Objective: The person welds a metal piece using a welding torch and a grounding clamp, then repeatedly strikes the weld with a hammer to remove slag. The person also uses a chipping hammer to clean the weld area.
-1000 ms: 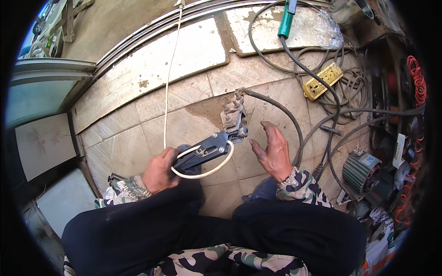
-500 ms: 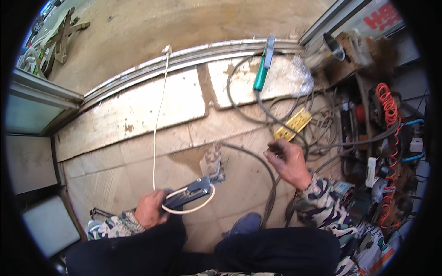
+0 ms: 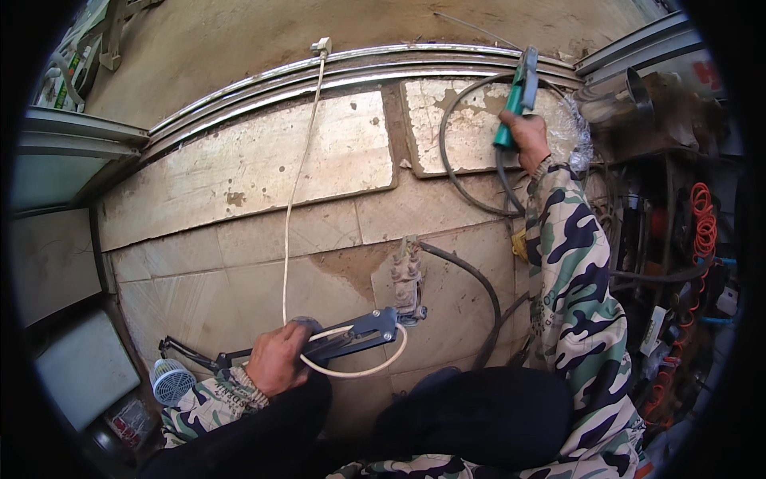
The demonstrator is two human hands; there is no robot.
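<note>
My left hand [image 3: 276,361] is closed round a black jointed metal arm [image 3: 359,329], with a looped white cord [image 3: 287,239] running up to a plug [image 3: 321,46] by the door track. The arm's far end meets a rough grey metal clamp piece [image 3: 407,279] on the tiles, from which a dark cable [image 3: 471,275] runs. My right hand [image 3: 524,137] is closed round the green handle of an electrode holder [image 3: 511,110] at the upper right, above a worn pale board; a black cable hangs from the handle.
Metal door rails [image 3: 239,96] cross the top, with dirt ground beyond. Two worn pale boards [image 3: 239,176] lie inside them. A white mesh cage [image 3: 170,382] is at lower left. Cluttered equipment with an orange coiled hose [image 3: 702,214] fills the right side; a yellow power strip [image 3: 519,245] is mostly hidden.
My right hand has moved up and away from beside the metal piece and now grips the green holder. My left hand keeps hold of the black arm. The view has shifted.
</note>
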